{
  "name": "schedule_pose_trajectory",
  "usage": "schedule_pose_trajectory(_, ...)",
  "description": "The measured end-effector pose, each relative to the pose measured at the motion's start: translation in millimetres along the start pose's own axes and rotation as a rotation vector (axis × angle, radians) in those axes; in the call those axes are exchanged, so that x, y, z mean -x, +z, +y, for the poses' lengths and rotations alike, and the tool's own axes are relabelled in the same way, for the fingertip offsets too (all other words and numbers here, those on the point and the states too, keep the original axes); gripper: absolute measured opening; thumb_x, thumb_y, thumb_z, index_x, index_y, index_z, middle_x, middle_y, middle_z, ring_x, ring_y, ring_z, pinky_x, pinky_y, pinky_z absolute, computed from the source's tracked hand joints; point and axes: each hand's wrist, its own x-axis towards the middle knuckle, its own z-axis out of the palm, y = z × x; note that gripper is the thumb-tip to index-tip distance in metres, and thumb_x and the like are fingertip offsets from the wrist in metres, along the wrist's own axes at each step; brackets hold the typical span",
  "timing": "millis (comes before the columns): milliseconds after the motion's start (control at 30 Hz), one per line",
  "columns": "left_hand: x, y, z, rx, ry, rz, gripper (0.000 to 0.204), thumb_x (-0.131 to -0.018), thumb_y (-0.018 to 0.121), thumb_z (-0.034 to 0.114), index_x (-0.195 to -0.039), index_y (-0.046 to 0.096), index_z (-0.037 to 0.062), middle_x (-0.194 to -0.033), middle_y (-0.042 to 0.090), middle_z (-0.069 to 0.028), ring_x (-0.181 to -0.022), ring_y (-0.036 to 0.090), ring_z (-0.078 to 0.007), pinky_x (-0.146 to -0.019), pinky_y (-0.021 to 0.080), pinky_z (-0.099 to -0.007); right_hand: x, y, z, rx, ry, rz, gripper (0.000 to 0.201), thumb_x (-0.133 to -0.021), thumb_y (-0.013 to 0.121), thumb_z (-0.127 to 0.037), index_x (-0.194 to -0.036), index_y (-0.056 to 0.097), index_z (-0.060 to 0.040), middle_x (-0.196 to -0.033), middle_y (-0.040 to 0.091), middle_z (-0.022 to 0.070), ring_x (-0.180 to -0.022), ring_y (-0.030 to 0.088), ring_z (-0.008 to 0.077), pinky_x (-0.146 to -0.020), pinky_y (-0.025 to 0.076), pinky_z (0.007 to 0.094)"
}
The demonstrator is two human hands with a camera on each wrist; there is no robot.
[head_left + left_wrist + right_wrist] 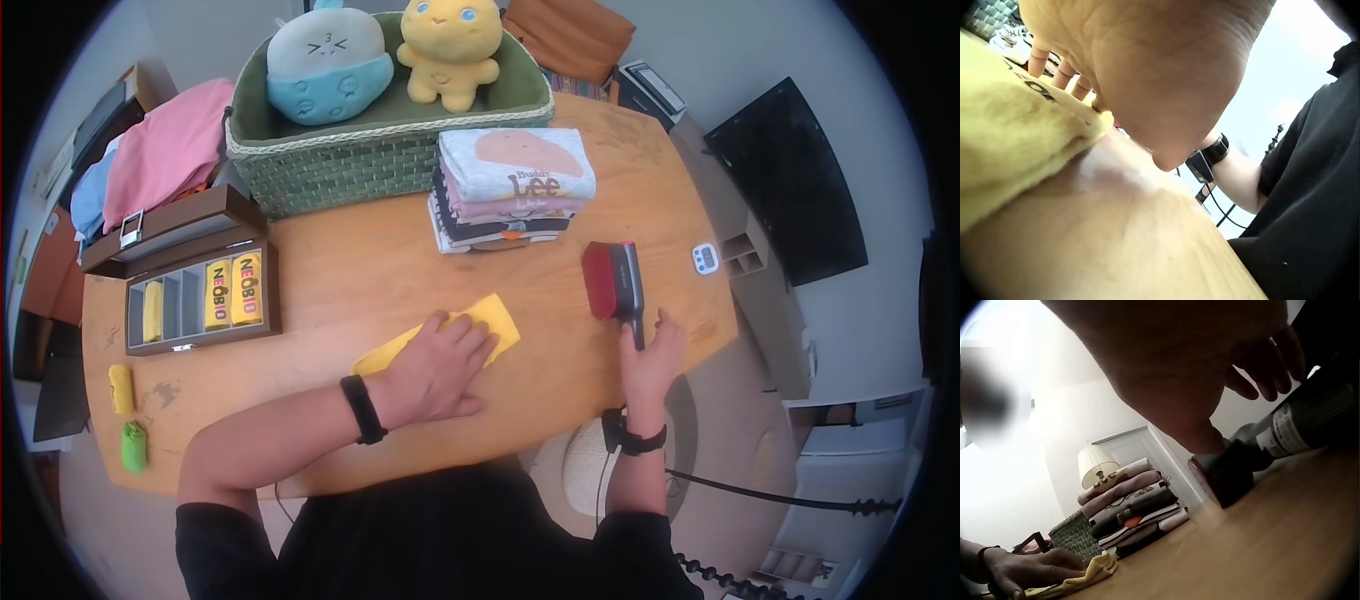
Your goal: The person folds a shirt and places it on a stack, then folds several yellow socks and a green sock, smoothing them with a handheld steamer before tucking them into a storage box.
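Observation:
Flat on the wooden table point(540, 410), a yellow sock point(505, 322) lies under my left hand point(435, 370), whose outstretched fingers press on it. Dark letters show on the fabric in the left wrist view. A grey handheld steamer point(628, 285) with a red plate rests on the table to the right. My right hand point(655, 365) is at its handle, with the thumb close against it. In the right wrist view the other fingers hang loosely apart from the steamer point(1235, 475), not wrapped round it.
Behind are a stack of folded shirts point(515, 185) and a green basket point(330, 165) holding plush toys. A brown box point(200, 335) with yellow rolls stands left, near yellow point(121, 388) and green rolls point(133, 447). A white timer point(706, 259) lies by the right edge.

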Motion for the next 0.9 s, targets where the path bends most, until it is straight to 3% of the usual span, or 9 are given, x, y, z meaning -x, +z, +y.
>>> schedule_pose_trajectory(33, -2, 1, 1, -0.002, 0.004, 0.006, 0.091, -0.095, 0.062, 0.067, -0.154, 0.051, -0.0006, -0.155, 0.052, -0.0193, -0.149, 0.043, -0.0346, -0.126, 0.030, -0.0533, 3, 1, 14, 0.004, 0.000, 0.006, 0.041, -0.092, 0.075, -0.024, -0.122, 0.069, 0.0020, -0.110, 0.067, 0.0244, -0.107, 0.065, 0.0421, -0.093, 0.053, 0.0481)
schedule_pose_trajectory(100, -5, 9, 1, -0.094, 0.033, 0.080, 0.092, -0.096, 0.060, 0.067, -0.156, 0.049, -0.0015, -0.160, 0.047, -0.0214, -0.154, 0.038, -0.0359, -0.128, 0.026, -0.0543, 7, 6, 39, -0.094, 0.111, -0.378, 0.049, -0.091, 0.076, -0.026, -0.129, 0.067, 0.0036, -0.112, 0.067, 0.0254, -0.108, 0.065, 0.0431, -0.096, 0.053, 0.0482)
schedule_pose_trajectory(200, -5, 37, -10, -0.027, 0.067, 0.272, 0.093, -0.098, 0.058, 0.067, -0.158, 0.046, -0.0022, -0.164, 0.043, -0.0223, -0.159, 0.031, -0.0365, -0.130, 0.023, -0.0562, 9, 14, 55, -0.195, 0.119, -0.409, 0.052, -0.091, 0.077, -0.027, -0.131, 0.066, 0.0049, -0.112, 0.069, 0.0260, -0.106, 0.068, 0.0439, -0.094, 0.054, 0.0483)
schedule_pose_trajectory(300, -2, 39, -9, 0.001, 0.060, 0.245, 0.092, -0.100, 0.056, 0.066, -0.159, 0.045, -0.0031, -0.169, 0.037, -0.0244, -0.163, 0.025, -0.0379, -0.131, 0.020, -0.0562, 3, 10, 52, -0.232, 0.241, -0.557, 0.051, -0.091, 0.077, -0.028, -0.128, 0.066, 0.0054, -0.111, 0.072, 0.0263, -0.102, 0.071, 0.0440, -0.091, 0.056, 0.0472)
schedule_pose_trajectory(567, 65, 36, -16, 0.152, 0.045, 0.249, 0.090, -0.098, 0.062, 0.064, -0.156, 0.047, -0.0030, -0.166, 0.039, -0.0289, -0.159, 0.031, -0.0435, -0.129, 0.023, -0.0593, 22, -36, 11, -0.493, 0.327, -0.461, 0.043, -0.087, 0.078, -0.013, -0.124, 0.062, 0.0035, -0.105, 0.069, 0.0190, -0.096, 0.069, 0.0277, -0.088, 0.055, 0.0396)
schedule_pose_trajectory(633, 88, 38, -19, 0.147, 0.004, 0.198, 0.089, -0.097, 0.063, 0.064, -0.155, 0.048, -0.0023, -0.165, 0.040, -0.0291, -0.158, 0.032, -0.0446, -0.128, 0.023, -0.0596, 31, -61, -5, -0.498, 0.037, -0.666, 0.046, -0.086, 0.076, -0.010, -0.128, 0.060, 0.0012, -0.107, 0.066, 0.0184, -0.099, 0.069, 0.0328, -0.088, 0.055, 0.0406)
schedule_pose_trajectory(733, 101, 41, -21, 0.120, -0.013, 0.220, 0.088, -0.096, 0.065, 0.064, -0.154, 0.049, -0.0012, -0.165, 0.040, -0.0287, -0.157, 0.033, -0.0454, -0.128, 0.023, -0.0606, 31, -77, -58, -0.464, -0.166, -0.706, 0.046, -0.085, 0.073, -0.008, -0.129, 0.059, -0.0005, -0.107, 0.063, 0.0197, -0.103, 0.067, 0.0384, -0.089, 0.055, 0.0424)
schedule_pose_trajectory(767, 104, 42, -21, 0.109, -0.012, 0.229, 0.088, -0.096, 0.065, 0.064, -0.155, 0.049, 0.0002, -0.165, 0.040, -0.0282, -0.157, 0.033, -0.0453, -0.128, 0.023, -0.0610, 31, -82, -77, -0.469, -0.186, -0.738, 0.045, -0.087, 0.073, -0.008, -0.129, 0.060, -0.0015, -0.109, 0.066, 0.0231, -0.102, 0.067, 0.0456, -0.088, 0.056, 0.0478)
schedule_pose_trajectory(900, 106, 44, -21, 0.075, -0.008, 0.216, 0.088, -0.096, 0.063, 0.066, -0.159, 0.048, 0.0062, -0.167, 0.039, -0.0264, -0.158, 0.032, -0.0448, -0.128, 0.022, -0.0616, 45, -70, -97, -0.392, -0.222, -0.851, 0.047, -0.089, 0.071, -0.009, -0.135, 0.058, -0.0031, -0.112, 0.070, 0.0261, -0.099, 0.069, 0.0496, -0.085, 0.056, 0.0545)
